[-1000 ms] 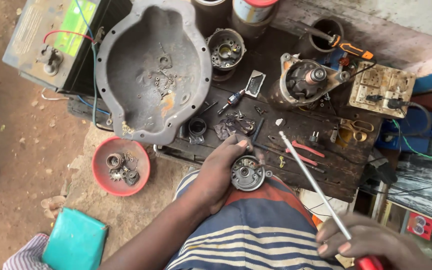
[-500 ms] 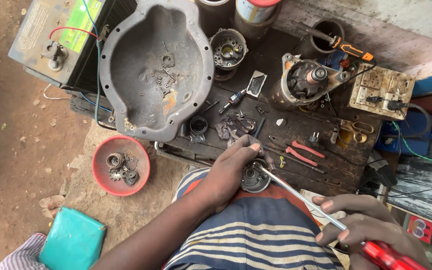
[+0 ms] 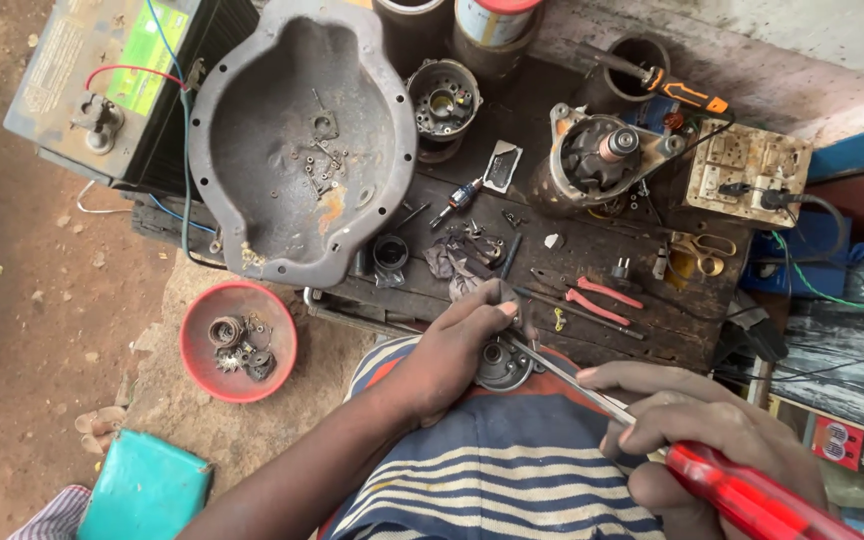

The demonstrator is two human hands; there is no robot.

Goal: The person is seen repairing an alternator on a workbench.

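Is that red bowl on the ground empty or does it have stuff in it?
Not empty. The red bowl holds a few small metal parts, gears and rings, clustered on its floor.

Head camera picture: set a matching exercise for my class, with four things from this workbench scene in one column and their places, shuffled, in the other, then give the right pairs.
Things
1. Red-handled screwdriver
2. Small round grey metal part
3. Round red plastic bowl
4. Large grey metal housing cover

Places
A. On the ground left of the bench, holding small gears
B. In the right hand, its shaft tip at the round part
C. Lying open side up at the left of the dark wooden bench, beside the battery
D. Under the left hand, on the lap

Pairs: 1-B, 2-D, 3-A, 4-C
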